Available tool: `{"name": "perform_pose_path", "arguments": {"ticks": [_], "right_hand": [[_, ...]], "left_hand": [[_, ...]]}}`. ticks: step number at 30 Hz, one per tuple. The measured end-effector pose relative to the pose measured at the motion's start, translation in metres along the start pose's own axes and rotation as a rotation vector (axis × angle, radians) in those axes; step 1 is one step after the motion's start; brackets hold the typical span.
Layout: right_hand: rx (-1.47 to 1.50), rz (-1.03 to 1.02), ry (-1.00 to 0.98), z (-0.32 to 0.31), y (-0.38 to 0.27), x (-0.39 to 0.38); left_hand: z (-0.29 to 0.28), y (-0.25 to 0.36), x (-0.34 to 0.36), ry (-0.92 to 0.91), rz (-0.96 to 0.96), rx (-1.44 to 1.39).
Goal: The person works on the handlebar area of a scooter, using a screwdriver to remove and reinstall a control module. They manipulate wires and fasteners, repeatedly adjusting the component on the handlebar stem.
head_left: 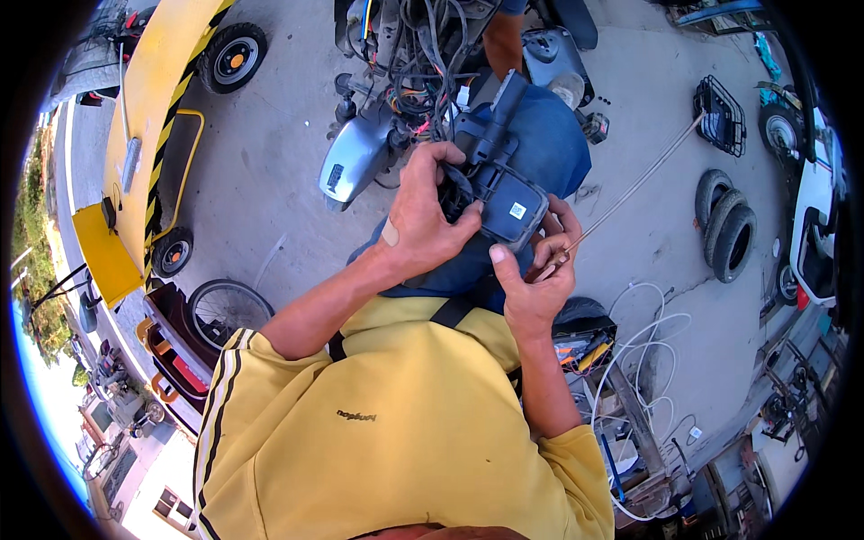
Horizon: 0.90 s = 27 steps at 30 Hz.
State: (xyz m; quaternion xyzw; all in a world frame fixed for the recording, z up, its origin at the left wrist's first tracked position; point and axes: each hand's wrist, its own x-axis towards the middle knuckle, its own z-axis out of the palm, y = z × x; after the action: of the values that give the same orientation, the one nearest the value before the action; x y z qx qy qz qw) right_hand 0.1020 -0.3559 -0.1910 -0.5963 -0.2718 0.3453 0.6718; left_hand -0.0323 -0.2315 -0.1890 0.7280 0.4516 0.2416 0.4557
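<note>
Over my blue-trousered lap lies a black plastic unit (pixel 515 209) with a flat rounded panel, a small white square label and a dark bracket (pixel 495 126) running up from it. My left hand (pixel 427 200) is closed at the unit's left side, thumb and fingers pinching a black cable (pixel 457 184). At the right edge, my right hand (pixel 544 270) steadies the panel. A long thin rod (pixel 634 184) is also gripped in its curled fingers, slanting up to the right. Part of the grip is hidden behind the fingers.
Tangled wires (pixel 423 63) hang from a vehicle ahead, beside a silver mirror-like housing (pixel 351 162). Another person's arm (pixel 502 45) reaches in at the top. Stacked tyres (pixel 724 220) and a black basket (pixel 718 117) stand right; a yellow cart (pixel 144 117) stands left; white tubing (pixel 634 351) lies lower right.
</note>
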Motion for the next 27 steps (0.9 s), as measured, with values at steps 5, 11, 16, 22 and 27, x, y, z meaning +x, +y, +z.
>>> {"name": "perform_pose_path", "arguments": {"ticks": [5,11,16,22,27], "right_hand": [[0.098,0.078,-0.011,-0.007,-0.008,0.007],[0.165,0.123,0.004,-0.010,-0.012,0.009],[0.120,0.129,-0.054,-0.012,-0.011,0.011],[0.132,0.126,-0.149,-0.009,-0.009,0.021],[0.179,0.088,-0.106,0.000,-0.001,0.009]], "left_hand": [[0.007,0.005,0.000,0.037,0.038,0.025],[0.011,0.002,0.001,0.076,0.134,0.055],[0.002,0.005,-0.002,0.019,0.034,0.006],[-0.017,0.000,-0.001,-0.038,0.036,-0.160],[-0.049,-0.013,-0.003,0.036,-0.422,-1.219]]}}
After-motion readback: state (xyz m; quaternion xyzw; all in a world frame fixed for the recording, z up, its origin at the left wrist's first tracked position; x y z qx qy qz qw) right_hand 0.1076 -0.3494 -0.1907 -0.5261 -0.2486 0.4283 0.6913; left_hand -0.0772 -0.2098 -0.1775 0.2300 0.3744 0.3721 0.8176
